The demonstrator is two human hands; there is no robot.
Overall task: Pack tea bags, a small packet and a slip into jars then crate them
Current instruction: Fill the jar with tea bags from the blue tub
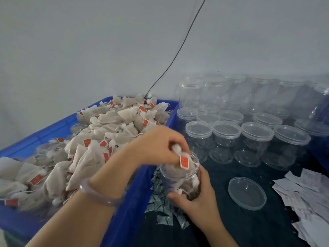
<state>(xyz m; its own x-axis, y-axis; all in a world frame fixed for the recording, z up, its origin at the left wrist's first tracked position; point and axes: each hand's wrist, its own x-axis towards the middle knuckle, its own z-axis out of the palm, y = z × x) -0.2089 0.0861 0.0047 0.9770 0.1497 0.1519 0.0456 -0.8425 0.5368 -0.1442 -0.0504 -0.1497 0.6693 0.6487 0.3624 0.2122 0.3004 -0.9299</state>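
My right hand [197, 195] grips a clear open jar [179, 177] standing on the dark table, with several tea bags inside. Over the jar's mouth, my left hand [156, 145] pinches a white tea bag [183, 160] with a red tag, its lower part inside the jar. A blue crate [135, 196] on the left is heaped with tea bags [99, 139]. Small white-and-green packets [160, 207] lie between the crate and the jar. The jar's clear lid [247, 193] lies flat to the right. White paper slips [308, 195] are piled at the far right.
Many lidded empty clear jars [229, 138] stand in rows and stacks at the back right against the wall. A black cable [178, 52] hangs down the wall behind the crate. A blue edge [320, 154] shows at the far right.
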